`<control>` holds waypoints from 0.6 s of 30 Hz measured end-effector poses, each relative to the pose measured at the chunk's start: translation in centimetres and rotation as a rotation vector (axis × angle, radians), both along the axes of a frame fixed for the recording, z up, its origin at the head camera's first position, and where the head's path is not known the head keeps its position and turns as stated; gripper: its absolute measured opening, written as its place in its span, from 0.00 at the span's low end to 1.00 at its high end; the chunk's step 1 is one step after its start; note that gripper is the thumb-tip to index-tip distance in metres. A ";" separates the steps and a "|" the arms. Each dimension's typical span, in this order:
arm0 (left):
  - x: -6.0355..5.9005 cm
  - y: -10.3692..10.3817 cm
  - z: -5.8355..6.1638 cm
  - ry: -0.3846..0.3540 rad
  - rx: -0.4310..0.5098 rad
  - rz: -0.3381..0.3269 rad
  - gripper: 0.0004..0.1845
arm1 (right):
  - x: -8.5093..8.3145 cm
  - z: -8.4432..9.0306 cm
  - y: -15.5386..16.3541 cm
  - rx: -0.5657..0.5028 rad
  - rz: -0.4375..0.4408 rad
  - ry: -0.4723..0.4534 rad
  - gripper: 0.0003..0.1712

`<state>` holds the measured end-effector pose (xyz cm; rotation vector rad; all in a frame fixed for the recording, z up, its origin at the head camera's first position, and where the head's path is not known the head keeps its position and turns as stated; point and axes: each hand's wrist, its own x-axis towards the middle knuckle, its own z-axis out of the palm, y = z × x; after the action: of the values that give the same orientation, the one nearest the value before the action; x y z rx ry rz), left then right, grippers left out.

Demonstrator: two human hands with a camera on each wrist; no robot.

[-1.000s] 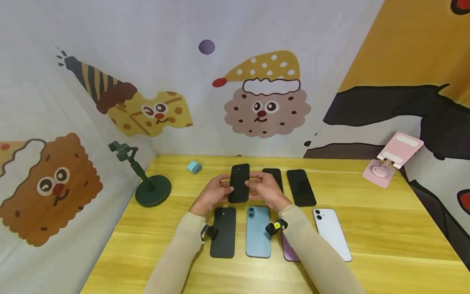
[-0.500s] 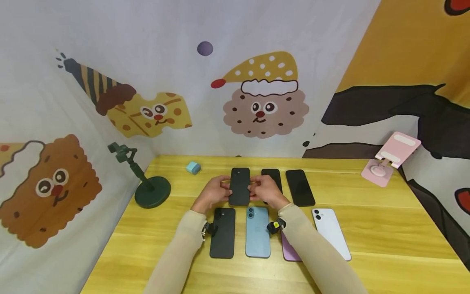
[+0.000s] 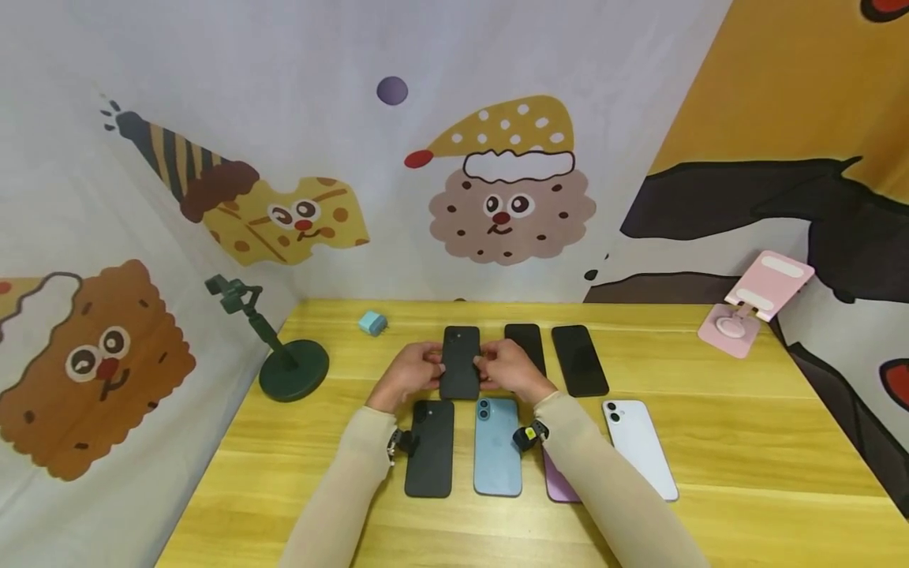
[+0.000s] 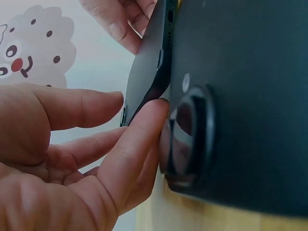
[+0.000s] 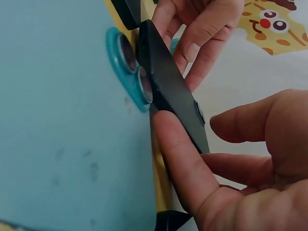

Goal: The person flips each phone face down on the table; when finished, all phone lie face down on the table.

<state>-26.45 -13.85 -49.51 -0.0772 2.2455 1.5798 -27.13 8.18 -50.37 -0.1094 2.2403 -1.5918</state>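
A black smartphone point(image 3: 460, 363), its back and camera lenses facing up, sits between my two hands near the back of the table. My left hand point(image 3: 414, 371) grips its left side, and my right hand point(image 3: 510, 368) grips its right side. Thumbs lie at the back face, other fingers at the edges and beneath. The left wrist view shows the held phone point(image 4: 147, 72) tilted against a nearer dark phone point(image 4: 250, 110). In the right wrist view it point(image 5: 173, 86) slants past the camera lenses of the light blue phone point(image 5: 62, 125). Whether it touches the table cannot be told.
In front lie a dark phone point(image 3: 429, 450), a light blue phone point(image 3: 498, 454), a purple phone point(image 3: 559, 481) partly under my right sleeve, and a white phone point(image 3: 642, 450). Two black phones point(image 3: 525, 347) point(image 3: 580, 360), a blue charger point(image 3: 372, 323), green stand point(image 3: 294, 369) and pink stand point(image 3: 731, 330) stand around.
The black phone has come down from a raised, tilted pose to a flatter one, moving slightly nearer the front row. Both hands keep their grip on its sides.
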 end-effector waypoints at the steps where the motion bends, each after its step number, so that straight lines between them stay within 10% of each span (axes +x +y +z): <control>1: 0.1 -0.1 0.1 0.001 -0.003 0.003 0.28 | -0.1 0.0 -0.1 0.005 0.008 -0.002 0.31; 18: 0.3 -0.7 0.2 0.006 0.031 0.005 0.23 | -0.3 0.2 -0.4 -0.023 0.009 -0.049 0.26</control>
<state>-26.12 -14.56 -49.31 -0.0700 2.2267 1.6185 -27.44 7.74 -50.18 -0.0859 2.1821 -1.5993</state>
